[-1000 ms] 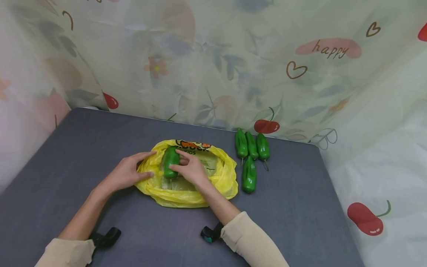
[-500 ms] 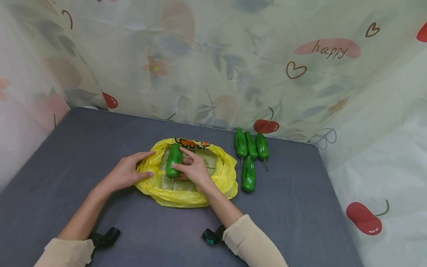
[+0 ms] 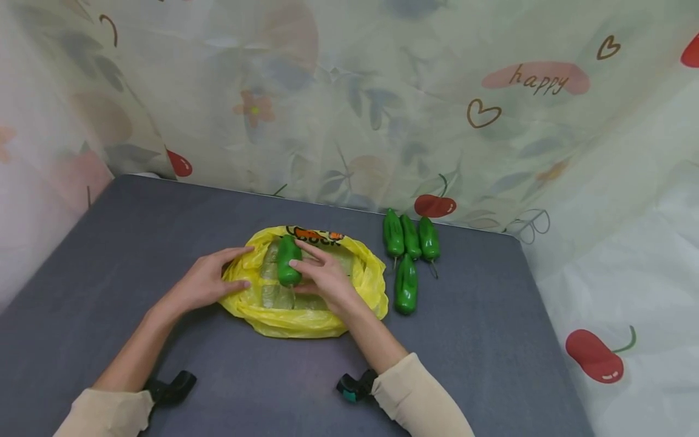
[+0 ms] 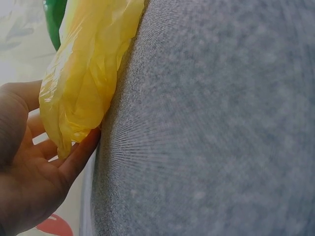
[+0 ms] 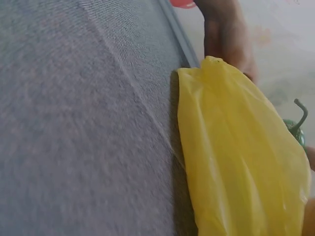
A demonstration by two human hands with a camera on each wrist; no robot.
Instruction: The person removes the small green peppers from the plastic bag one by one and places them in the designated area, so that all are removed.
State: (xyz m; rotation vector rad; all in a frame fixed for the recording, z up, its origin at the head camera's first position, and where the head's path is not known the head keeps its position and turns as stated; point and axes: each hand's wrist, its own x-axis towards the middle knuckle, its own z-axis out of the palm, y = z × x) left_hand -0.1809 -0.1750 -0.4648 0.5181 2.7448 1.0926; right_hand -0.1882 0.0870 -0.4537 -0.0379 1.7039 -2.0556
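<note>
A yellow plastic bag (image 3: 297, 326) lies on the table with its mouth spread wide. My left hand (image 3: 203, 283) holds its left rim, thumb and fingers on either side of the yellow film (image 4: 88, 78). Over the bag's mouth, my right hand (image 3: 330, 278) pinches a green chili pepper (image 3: 288, 262) between thumb and fingers, its stem pointing toward me. In the right wrist view only the stem end of that pepper (image 5: 294, 129) shows past the bag. A see-through greenish layer covers the bag's inside; what lies under it is unclear.
Several more green peppers (image 3: 406, 285) lie in a cluster right of the bag, near the table's back edge. The dark grey table (image 3: 480, 340) meets a printed curtain (image 3: 349, 109) at the back and sides.
My right hand has shifted a little to the right with the pepper, which now lies more over the bag's middle. My left hand has stayed at the rim.
</note>
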